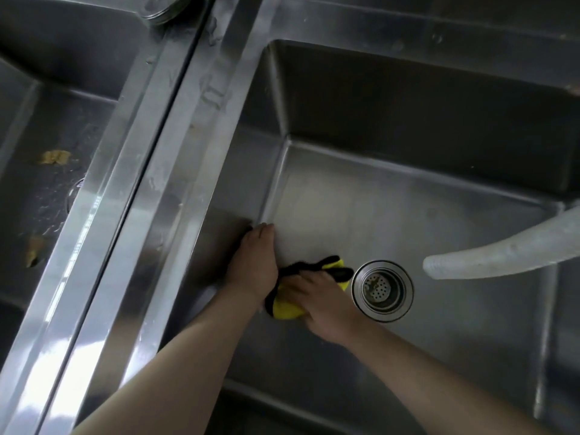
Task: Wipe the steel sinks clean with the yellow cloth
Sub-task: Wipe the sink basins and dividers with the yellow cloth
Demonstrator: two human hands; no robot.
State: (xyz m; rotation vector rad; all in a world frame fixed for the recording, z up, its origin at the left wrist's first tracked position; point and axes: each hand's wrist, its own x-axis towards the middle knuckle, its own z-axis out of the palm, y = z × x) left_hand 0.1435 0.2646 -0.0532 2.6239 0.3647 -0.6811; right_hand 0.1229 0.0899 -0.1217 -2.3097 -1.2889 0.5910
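Note:
Both my hands are down in the right steel sink point(408, 215). My right hand point(323, 304) presses the yellow cloth point(285, 307), which has black edging, against the sink floor just left of the drain. My left hand point(255, 262) lies with straight fingers against the sink's left wall, fingertips at the corner where the wall meets the floor, its wrist touching the cloth. The left steel sink point(62, 127) is beside it across the steel divider.
A round drain strainer point(382, 290) sits in the right sink's floor. A pale hose point(502, 252) reaches in from the right edge above the floor. Yellowish scraps point(55, 157) and water drops lie in the left sink. A round metal object point(163, 11) rests at the top.

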